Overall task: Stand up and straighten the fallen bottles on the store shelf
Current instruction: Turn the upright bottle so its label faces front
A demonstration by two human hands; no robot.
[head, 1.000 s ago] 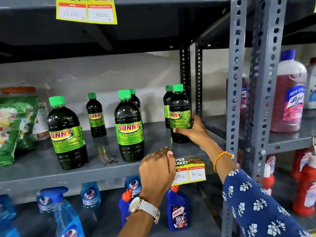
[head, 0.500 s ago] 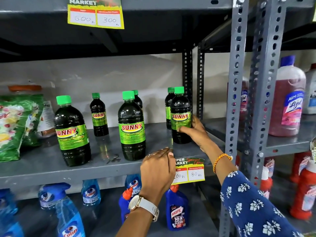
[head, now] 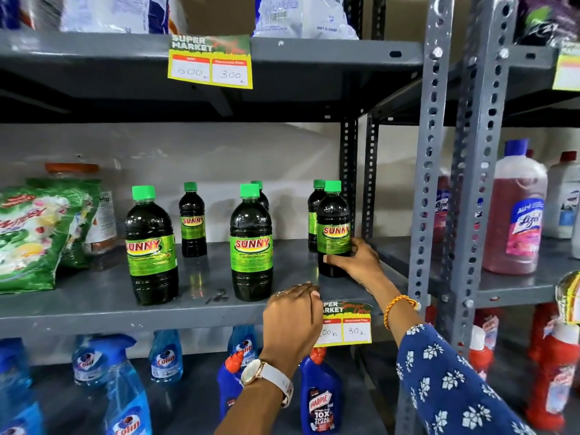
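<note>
The right hand [head: 354,263] is wrapped around the lower body of the rightmost front bottle [head: 333,229], thumb across the front below the label, remaining fingers behind and out of sight. This bottle stands upright on the grey shelf [head: 94,304], near its right end, with its green cap on top and the "SUNNY" label turned slightly to the right. A second dark bottle [head: 314,211] stands directly behind it, partly hidden.

The left hand [head: 293,312] rests on the front lip of the shelf, fingers curled over the edge and pressed together, holding nothing. A watch [head: 266,376] is worn on this wrist. Just right of the left hand, a yellow price tag [head: 348,324] hangs from the shelf lip; the hand covers its left edge.

Further left, a centre bottle [head: 251,246] stands upright near the shelf front, with another bottle [head: 262,196] mostly hidden behind it. A smaller-looking bottle [head: 192,221] stands toward the rear. A left bottle [head: 151,246] stands upright near the front. All visible bottles on this shelf are upright.

At the far left of the shelf lies a green pouch [head: 34,233]. Blue spray bottles [head: 125,387] occupy the shelf below.
</note>
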